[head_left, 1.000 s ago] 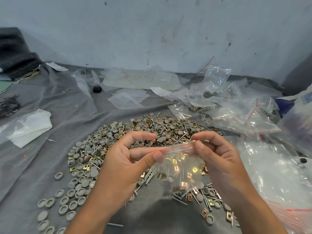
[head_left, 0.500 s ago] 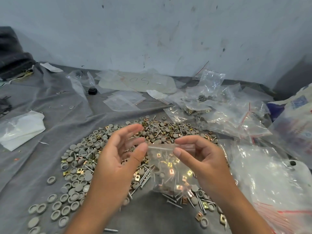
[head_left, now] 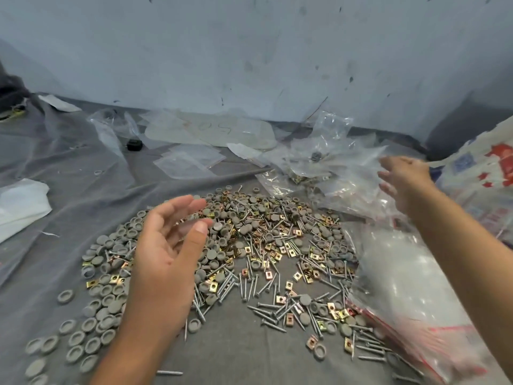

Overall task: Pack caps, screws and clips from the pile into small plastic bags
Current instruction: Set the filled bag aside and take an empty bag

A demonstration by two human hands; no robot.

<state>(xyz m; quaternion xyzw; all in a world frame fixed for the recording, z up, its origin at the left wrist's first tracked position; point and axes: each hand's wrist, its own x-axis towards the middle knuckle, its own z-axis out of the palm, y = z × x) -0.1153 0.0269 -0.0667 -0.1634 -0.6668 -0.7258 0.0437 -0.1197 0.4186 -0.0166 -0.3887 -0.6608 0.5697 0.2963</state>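
Left hand (head_left: 163,257) empty, fingers loosely spread above the pile (head_left: 249,245) of grey caps, screws and brass clips on grey cloth (head_left: 55,162), right hand (head_left: 402,179) fingers spread, reaching over filled plastic bags (head_left: 341,173) far right, blurred.

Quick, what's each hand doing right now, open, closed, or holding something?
Left hand: open, fingers relaxed, holding nothing, above the pile of caps, screws and clips.
Right hand: open, fingers spread, holding nothing, over the heap of plastic bags.
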